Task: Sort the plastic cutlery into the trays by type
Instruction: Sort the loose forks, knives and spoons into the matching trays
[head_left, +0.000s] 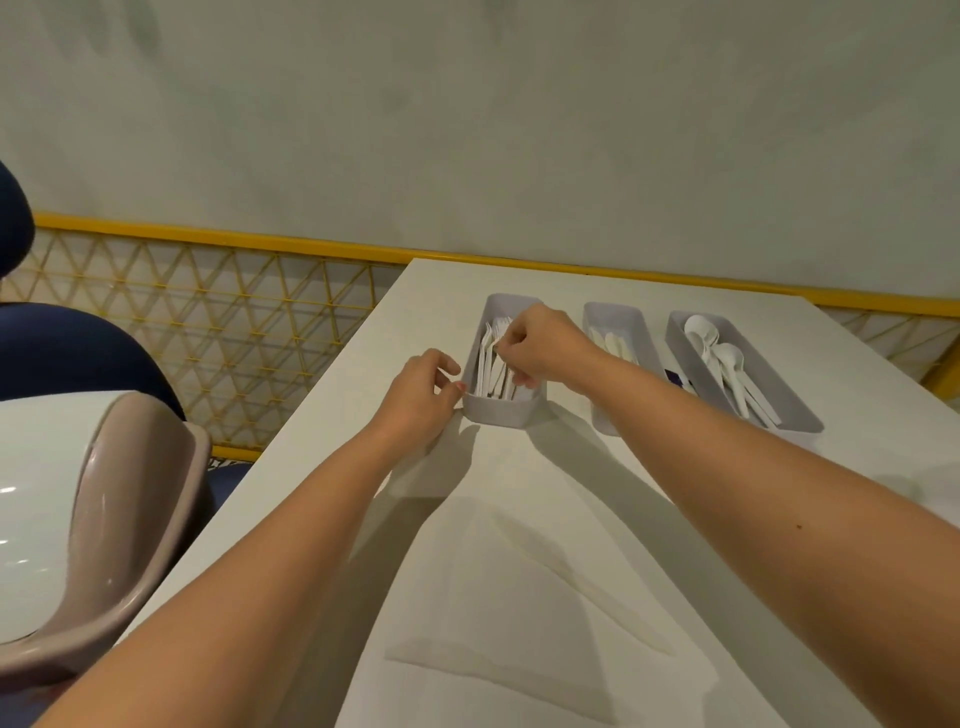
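Observation:
Three grey trays stand side by side at the far end of the white table (519, 519). The left tray (498, 413) holds several white plastic forks (491, 358). My right hand (540, 348) reaches into it, fingers curled and pinching the forks. My left hand (421, 389) holds the near left corner of that tray with thumb and fingers. The middle tray (605, 312) holds white knives (615, 345), partly hidden by my right forearm. In the right tray (800, 410) lie several white spoons (727, 364).
A small dark object (675, 376) lies between the middle and right trays. A glossy white and beige chair (130, 493) stands left of the table, with a dark blue seat behind it. A yellow-railed lattice fence (208, 322) runs along the wall beyond the table.

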